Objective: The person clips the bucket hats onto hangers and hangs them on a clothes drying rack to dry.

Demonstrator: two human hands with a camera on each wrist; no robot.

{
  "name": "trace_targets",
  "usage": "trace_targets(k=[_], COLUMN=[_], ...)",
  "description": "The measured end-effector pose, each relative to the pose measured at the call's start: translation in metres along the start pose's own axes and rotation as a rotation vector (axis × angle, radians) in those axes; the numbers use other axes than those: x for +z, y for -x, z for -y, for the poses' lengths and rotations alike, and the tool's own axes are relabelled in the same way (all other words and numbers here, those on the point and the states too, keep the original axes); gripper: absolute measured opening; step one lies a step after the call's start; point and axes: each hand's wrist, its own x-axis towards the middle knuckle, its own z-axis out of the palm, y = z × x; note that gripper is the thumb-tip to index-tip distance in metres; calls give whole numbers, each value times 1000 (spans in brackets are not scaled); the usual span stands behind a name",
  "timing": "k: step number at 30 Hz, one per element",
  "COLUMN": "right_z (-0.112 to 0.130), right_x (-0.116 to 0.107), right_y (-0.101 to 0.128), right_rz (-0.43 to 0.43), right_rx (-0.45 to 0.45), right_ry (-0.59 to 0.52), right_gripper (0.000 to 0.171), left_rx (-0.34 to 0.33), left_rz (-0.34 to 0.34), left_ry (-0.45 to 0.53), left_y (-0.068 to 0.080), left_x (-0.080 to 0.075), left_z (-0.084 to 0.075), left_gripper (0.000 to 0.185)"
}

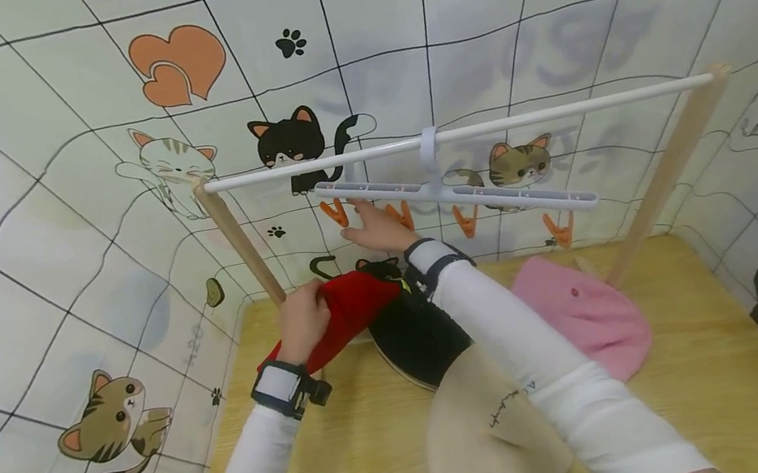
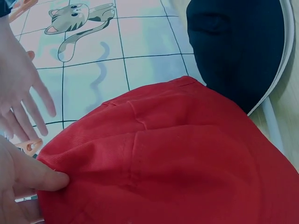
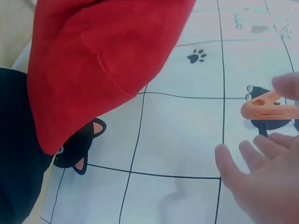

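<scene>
My left hand (image 1: pixel 304 321) pinches the edge of a red hat (image 1: pixel 360 301) between thumb and fingers; in the left wrist view its fabric spreads wide with stitched seams. Reaching up under the white hanger (image 1: pixel 386 189), my right hand (image 1: pixel 378 228) has its fingers spread by the leftmost orange clip (image 1: pixel 334 213). That clip (image 3: pixel 266 112) lies between the raised thumb (image 3: pixel 286 86) and the loose fingers in the right wrist view. Behind the red hat sits a black hat (image 1: pixel 417 344) with a pale brim edge.
The hanger hooks over a white rod (image 1: pixel 555 112) on wooden posts (image 1: pixel 671 168). More orange clips (image 1: pixel 561 230) hang along it. A beige hat (image 1: pixel 483 438) with dark lettering and a pink hat (image 1: pixel 591 317) lie on the wooden table (image 1: pixel 731 377). Behind is a cat-patterned wall (image 1: pixel 93 84).
</scene>
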Motion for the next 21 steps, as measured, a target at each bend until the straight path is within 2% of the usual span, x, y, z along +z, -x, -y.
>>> trace_targets(k=[4, 9, 15, 21], right_z=[6, 14, 17, 16], right_x=[-1, 1, 3, 1], right_y=[-1, -6, -13, -11], right_rz=[23, 48, -6, -25], right_rx=[18, 13, 15, 55], right_ry=[-146, -338, -566, -673], right_gripper=[67, 69, 59, 48], left_rx=[-10, -5, 39, 75], left_rz=[30, 32, 13, 0], left_ry=[13, 30, 17, -4], left_y=[-2, -3, -3, -7], left_x=[3, 5, 5, 1], left_z=[1, 3, 3, 5], left_gripper=[17, 18, 18, 15])
